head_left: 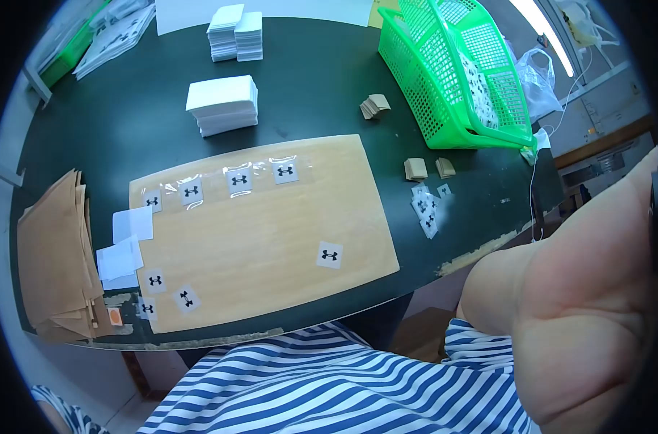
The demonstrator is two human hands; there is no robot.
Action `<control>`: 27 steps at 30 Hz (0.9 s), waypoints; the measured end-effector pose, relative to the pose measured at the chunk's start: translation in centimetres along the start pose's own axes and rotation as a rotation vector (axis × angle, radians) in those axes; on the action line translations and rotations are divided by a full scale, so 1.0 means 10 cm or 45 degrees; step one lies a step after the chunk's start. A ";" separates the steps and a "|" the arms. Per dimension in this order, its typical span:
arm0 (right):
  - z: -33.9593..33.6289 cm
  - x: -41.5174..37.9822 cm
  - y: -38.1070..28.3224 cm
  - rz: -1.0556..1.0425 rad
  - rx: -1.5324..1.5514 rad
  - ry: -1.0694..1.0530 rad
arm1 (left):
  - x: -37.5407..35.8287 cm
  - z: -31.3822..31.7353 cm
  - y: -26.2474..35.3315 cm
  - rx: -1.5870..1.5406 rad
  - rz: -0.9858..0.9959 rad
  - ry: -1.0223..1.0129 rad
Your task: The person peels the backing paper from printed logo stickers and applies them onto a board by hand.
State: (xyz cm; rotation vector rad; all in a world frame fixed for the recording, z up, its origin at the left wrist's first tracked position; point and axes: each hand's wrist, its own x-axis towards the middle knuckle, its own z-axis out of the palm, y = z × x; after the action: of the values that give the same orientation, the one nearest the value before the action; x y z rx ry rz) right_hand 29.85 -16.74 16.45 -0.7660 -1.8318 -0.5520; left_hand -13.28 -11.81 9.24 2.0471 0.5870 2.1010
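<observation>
Neither of my hands is in view. My bent right arm fills the right side, its hand beyond the picture's edge; only a bit of sleeve shows for my left arm at the lower left. On the dark table lies a large brown paper sheet [264,239]. A row of small square stickers with a black logo, among them one sticker [240,181], runs along its far part under clear shiny film. A loose logo sticker [330,254] lies at its right, and another sticker [186,297] near its lower left corner. White paper slips [120,259] overlap its left edge.
Brown envelopes [57,253] are piled at the left. White card stacks [224,105] stand behind the sheet. A green basket [430,94] stands at the back right, with small tan card stacks [415,169] and a pile of logo stickers [427,213] nearer me.
</observation>
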 end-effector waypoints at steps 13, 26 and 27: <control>0.20 0.15 -0.06 -0.014 -0.047 0.065 | -0.20 0.09 -0.17 0.021 -0.057 -0.060; 0.75 0.21 -0.78 0.251 0.425 -0.118 | -0.38 -0.81 1.26 0.678 -0.420 -0.125; 0.78 -0.06 -0.77 0.349 0.286 -0.293 | -0.53 -0.56 1.16 0.900 -0.694 -0.381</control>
State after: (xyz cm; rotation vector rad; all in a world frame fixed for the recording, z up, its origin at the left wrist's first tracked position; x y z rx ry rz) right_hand 19.44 -16.95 12.91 -0.9361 -1.9158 -0.0816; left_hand -16.63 -25.37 8.72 2.0856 1.7741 1.3411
